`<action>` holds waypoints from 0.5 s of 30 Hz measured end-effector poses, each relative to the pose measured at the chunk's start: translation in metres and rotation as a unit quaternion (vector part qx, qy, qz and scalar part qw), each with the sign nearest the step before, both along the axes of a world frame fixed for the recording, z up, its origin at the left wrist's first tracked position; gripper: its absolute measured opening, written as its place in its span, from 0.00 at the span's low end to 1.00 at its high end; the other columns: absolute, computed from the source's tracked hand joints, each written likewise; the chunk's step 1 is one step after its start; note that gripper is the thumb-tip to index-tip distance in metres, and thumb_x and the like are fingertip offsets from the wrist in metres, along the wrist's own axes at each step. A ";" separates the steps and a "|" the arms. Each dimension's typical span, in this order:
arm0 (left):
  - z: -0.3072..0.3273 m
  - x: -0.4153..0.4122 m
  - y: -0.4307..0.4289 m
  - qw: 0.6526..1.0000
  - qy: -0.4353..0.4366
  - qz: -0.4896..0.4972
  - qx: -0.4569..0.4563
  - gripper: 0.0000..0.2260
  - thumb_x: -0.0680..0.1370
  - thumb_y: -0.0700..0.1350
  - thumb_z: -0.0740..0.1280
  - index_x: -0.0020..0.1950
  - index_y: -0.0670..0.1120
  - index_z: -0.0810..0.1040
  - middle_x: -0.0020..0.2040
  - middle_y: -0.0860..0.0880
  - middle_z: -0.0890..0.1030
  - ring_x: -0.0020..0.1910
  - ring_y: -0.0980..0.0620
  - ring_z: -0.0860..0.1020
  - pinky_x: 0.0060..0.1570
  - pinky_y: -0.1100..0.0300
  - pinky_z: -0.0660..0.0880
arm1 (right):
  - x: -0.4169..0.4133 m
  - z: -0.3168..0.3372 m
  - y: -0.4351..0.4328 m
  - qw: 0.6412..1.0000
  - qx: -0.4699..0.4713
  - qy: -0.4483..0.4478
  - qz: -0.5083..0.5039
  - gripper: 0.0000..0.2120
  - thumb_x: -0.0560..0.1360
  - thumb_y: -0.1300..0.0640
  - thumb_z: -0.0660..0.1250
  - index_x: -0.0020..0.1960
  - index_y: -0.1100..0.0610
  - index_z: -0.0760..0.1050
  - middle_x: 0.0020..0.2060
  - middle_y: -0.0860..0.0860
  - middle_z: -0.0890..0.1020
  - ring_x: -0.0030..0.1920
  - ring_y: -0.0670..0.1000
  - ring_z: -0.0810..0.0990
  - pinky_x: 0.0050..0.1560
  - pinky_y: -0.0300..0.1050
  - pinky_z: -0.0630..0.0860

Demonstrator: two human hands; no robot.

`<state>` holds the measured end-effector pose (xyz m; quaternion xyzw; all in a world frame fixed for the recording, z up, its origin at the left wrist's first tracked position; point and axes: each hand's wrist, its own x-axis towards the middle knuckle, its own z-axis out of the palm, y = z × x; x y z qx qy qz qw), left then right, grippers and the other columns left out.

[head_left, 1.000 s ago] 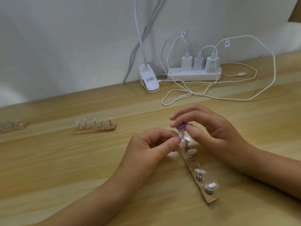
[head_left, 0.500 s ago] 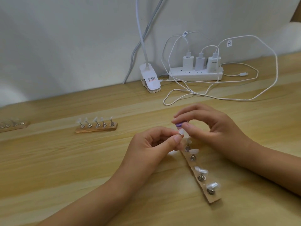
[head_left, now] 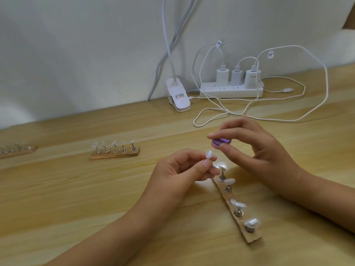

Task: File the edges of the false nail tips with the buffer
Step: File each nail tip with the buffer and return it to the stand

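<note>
My left hand (head_left: 178, 171) pinches a small clear false nail tip (head_left: 209, 154) between thumb and forefinger, tip pointing up. My right hand (head_left: 255, 150) grips a small purple buffer block (head_left: 221, 143) between thumb and fingers, just above and to the right of the tip, a small gap between them. Below both hands a wooden strip (head_left: 237, 214) lies on the table at a slant, with several metal stands carrying clear nail tips (head_left: 229, 181).
A second wooden strip of nail tips (head_left: 115, 153) sits to the left, a third (head_left: 17, 150) at the far left edge. At the back by the wall stand a white clip lamp base (head_left: 177, 96) and a power strip (head_left: 230, 90) with chargers and looping white cables (head_left: 288, 116).
My right hand has lifted the purple buffer up and off the nail tip. My left hand has raised the tip slightly away from the strip.
</note>
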<state>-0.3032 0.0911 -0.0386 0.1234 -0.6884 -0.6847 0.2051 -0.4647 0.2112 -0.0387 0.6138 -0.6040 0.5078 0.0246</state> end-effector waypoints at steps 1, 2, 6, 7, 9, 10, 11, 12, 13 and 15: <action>0.001 0.000 0.000 1.000 0.001 0.002 0.001 0.07 0.73 0.48 0.70 0.49 0.50 0.85 0.42 0.48 0.86 0.43 0.56 0.83 0.45 0.68 0.76 | -0.001 0.000 0.000 1.000 -0.001 -0.024 -0.003 0.11 0.76 0.58 0.67 0.58 0.56 0.80 0.51 0.51 0.77 0.55 0.47 0.77 0.56 0.34 0.72; 0.002 0.001 0.000 1.000 0.002 0.005 0.001 0.07 0.73 0.49 0.71 0.49 0.51 0.85 0.42 0.49 0.86 0.43 0.58 0.83 0.45 0.69 0.76 | -0.001 0.000 -0.001 0.999 0.000 -0.050 -0.006 0.10 0.76 0.57 0.68 0.57 0.54 0.80 0.51 0.49 0.78 0.54 0.49 0.78 0.55 0.36 0.73; 0.003 0.003 0.002 0.999 0.005 0.012 -0.036 0.05 0.72 0.50 0.73 0.46 0.53 0.86 0.46 0.53 0.86 0.45 0.61 0.82 0.46 0.71 0.74 | -0.004 0.001 -0.001 0.975 0.002 -0.221 -0.005 0.10 0.72 0.52 0.70 0.53 0.51 0.79 0.46 0.45 0.82 0.50 0.48 0.80 0.53 0.46 0.78; 0.003 0.004 0.004 0.999 0.008 0.009 -0.046 0.06 0.71 0.50 0.74 0.47 0.53 0.86 0.46 0.53 0.86 0.46 0.59 0.82 0.47 0.70 0.75 | -0.005 0.002 -0.002 0.969 -0.002 -0.248 -0.003 0.11 0.71 0.52 0.70 0.52 0.52 0.79 0.44 0.44 0.82 0.48 0.47 0.80 0.51 0.44 0.78; 0.003 0.005 0.006 0.998 0.020 0.005 -0.053 0.09 0.69 0.51 0.76 0.48 0.52 0.85 0.45 0.51 0.86 0.47 0.55 0.84 0.49 0.67 0.77 | -0.006 0.001 -0.003 0.964 -0.003 -0.267 0.003 0.12 0.70 0.52 0.71 0.52 0.55 0.78 0.41 0.43 0.81 0.45 0.45 0.79 0.48 0.39 0.77; 0.003 0.005 0.007 0.998 0.026 0.003 -0.054 0.09 0.69 0.50 0.75 0.47 0.52 0.85 0.45 0.51 0.86 0.47 0.53 0.84 0.49 0.65 0.78 | -0.006 0.000 -0.004 0.963 -0.003 -0.271 0.008 0.12 0.70 0.53 0.71 0.52 0.56 0.78 0.41 0.43 0.81 0.45 0.44 0.79 0.47 0.37 0.76; 0.002 0.006 0.007 0.998 0.032 0.001 -0.058 0.08 0.70 0.50 0.74 0.47 0.52 0.85 0.44 0.51 0.86 0.46 0.53 0.84 0.48 0.64 0.78 | -0.006 -0.001 -0.004 0.962 -0.003 -0.274 0.014 0.12 0.71 0.53 0.71 0.52 0.56 0.78 0.40 0.44 0.81 0.44 0.44 0.79 0.46 0.36 0.76; 0.002 0.006 0.008 0.997 0.037 -0.002 -0.066 0.06 0.70 0.49 0.73 0.46 0.51 0.84 0.42 0.51 0.86 0.44 0.53 0.84 0.46 0.64 0.78 | -0.006 -0.002 -0.004 0.961 -0.003 -0.275 0.020 0.11 0.71 0.54 0.71 0.52 0.57 0.78 0.40 0.44 0.81 0.43 0.44 0.78 0.46 0.35 0.76; 0.001 0.007 0.008 0.996 0.036 -0.005 -0.078 0.06 0.70 0.50 0.72 0.45 0.51 0.84 0.40 0.51 0.85 0.41 0.54 0.83 0.43 0.65 0.77 | -0.006 -0.002 -0.004 0.961 -0.003 -0.276 0.025 0.11 0.71 0.54 0.71 0.51 0.57 0.78 0.39 0.44 0.81 0.42 0.44 0.78 0.45 0.35 0.76; 0.000 0.007 0.010 0.993 0.018 -0.014 -0.114 0.05 0.71 0.51 0.74 0.43 0.52 0.83 0.34 0.53 0.82 0.32 0.58 0.79 0.35 0.68 0.73 | -0.006 -0.002 -0.004 0.962 -0.002 -0.272 0.032 0.09 0.72 0.54 0.71 0.51 0.56 0.78 0.38 0.44 0.80 0.41 0.44 0.78 0.44 0.36 0.76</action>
